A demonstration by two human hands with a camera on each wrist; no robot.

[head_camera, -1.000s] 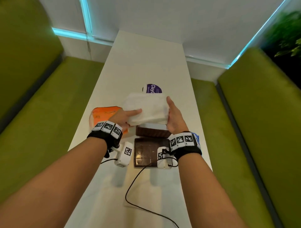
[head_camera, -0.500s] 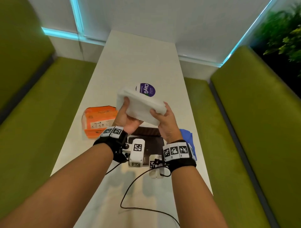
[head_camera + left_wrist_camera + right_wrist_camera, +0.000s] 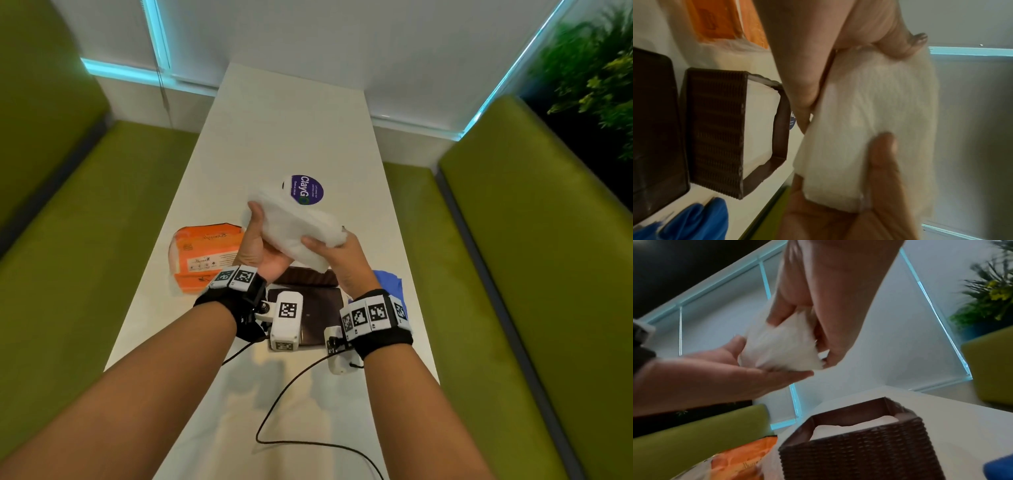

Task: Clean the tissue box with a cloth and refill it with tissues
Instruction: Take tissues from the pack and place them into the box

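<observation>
- Both hands hold a thick white stack of tissues (image 3: pixel 298 229) in the air above the table (image 3: pixel 291 120), tilted so its far end sits higher than its near end.
- The left hand (image 3: pixel 260 243) grips the stack's left side, thumb up along the edge and fingers curled underneath.
- The right hand (image 3: pixel 342 260) pinches the near right corner, thumb on top and fingers wrapped behind.
- From the left wrist view the stack (image 3: pixel 869 129) fills the middle, with a thumb (image 3: pixel 884 155) pressed on its face.
- The brown woven tissue box (image 3: pixel 857 443) stands open on the table just below the hands; white tissues already lie inside it.
- Its dark brown lid (image 3: pixel 315 315) lies flat on the table, near side of the box, partly hidden by the wrist cameras.
- An orange tissue packet (image 3: pixel 202 257) lies on the table to the left of the box.
- A blue cloth (image 3: pixel 390 284) lies crumpled to the right of the box, at the table edge.
- A round purple sticker (image 3: pixel 306 189) sits on the table just beyond the lifted stack.
- Green benches (image 3: pixel 531 274) flank the table on both sides.
</observation>
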